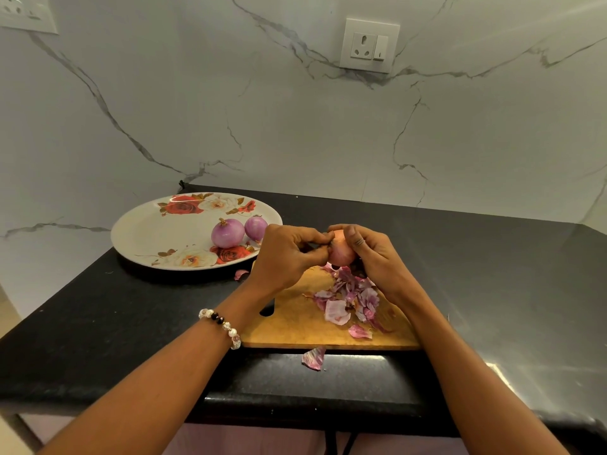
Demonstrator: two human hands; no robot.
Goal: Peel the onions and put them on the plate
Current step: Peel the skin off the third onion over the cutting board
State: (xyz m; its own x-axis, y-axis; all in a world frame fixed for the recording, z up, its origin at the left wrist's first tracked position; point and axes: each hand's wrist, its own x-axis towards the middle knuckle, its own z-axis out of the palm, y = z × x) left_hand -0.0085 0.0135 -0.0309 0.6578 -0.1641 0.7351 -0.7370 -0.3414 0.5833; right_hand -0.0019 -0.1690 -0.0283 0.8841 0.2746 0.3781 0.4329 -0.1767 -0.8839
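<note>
Here, taking the wooden cutting board (295,326) as the landmark, a flowered plate (154,231) sits on the black counter (98,323) to the board's far left, carrying two peeled onions: the larger peeled onion (227,233) stands with its stem stub pointing up and slightly left, long axis near vertical, and the smaller peeled onion (255,227) lies touching it on the right, partly hidden by a hand. A stray scrap of skin (241,274) lies between plate and board. Above the board's far edge, the left hand (285,254), bead bracelet (220,326) on its wrist, has fingers curled, thumb and fingertips pinching at the top-left side of the third onion (341,254). That onion is held off the board, its tip up under the fingers. The right hand (374,254) cups it from the right, fingers curled over its top. A heap of peels (348,298) lies on the board below, and one loose peel (313,357) rests just off its near edge.
</note>
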